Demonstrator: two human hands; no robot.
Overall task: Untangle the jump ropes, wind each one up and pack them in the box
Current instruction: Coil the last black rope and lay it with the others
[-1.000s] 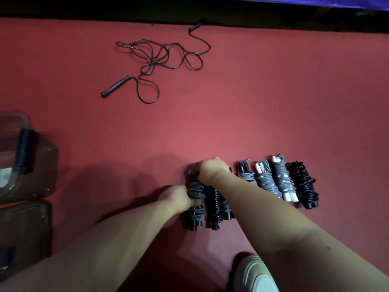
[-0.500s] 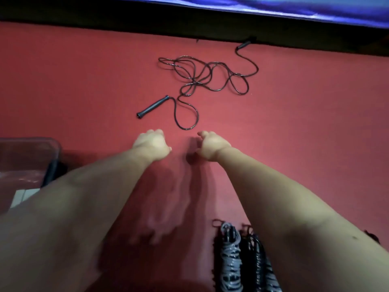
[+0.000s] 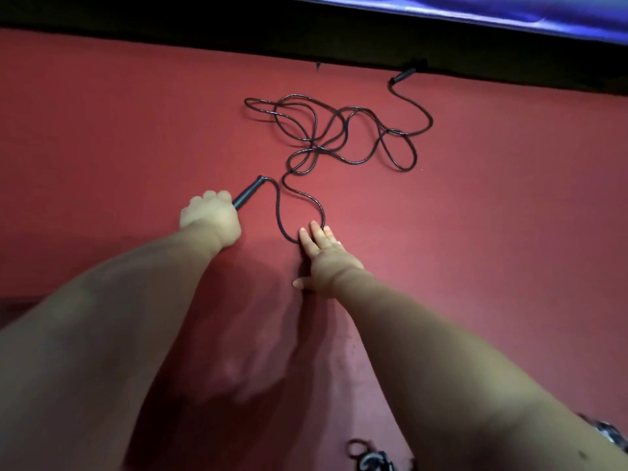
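A tangled black jump rope point(image 3: 339, 137) lies loose on the red mat point(image 3: 492, 215). My left hand point(image 3: 210, 219) grips its near black handle point(image 3: 248, 195), which sticks out up and to the right of my fist. The far handle point(image 3: 404, 74) rests at the mat's top edge. My right hand point(image 3: 321, 253) lies flat with straight fingers, its fingertips touching the bottom of the rope's nearest loop point(image 3: 295, 215). Tops of wound rope bundles point(image 3: 370, 458) peek in at the bottom edge, partly hidden by my right arm.
A dark strip point(image 3: 204, 15) borders the mat at the top, with a blue padded surface point(image 3: 543, 15) beyond it at the upper right. Another wound bundle point(image 3: 608, 433) shows at the lower right edge. The box is out of view.
Both arms reached forward from the row of wound bundles to the loose rope. My left hand closed round the near handle, and my right hand opened flat onto the nearest loop.
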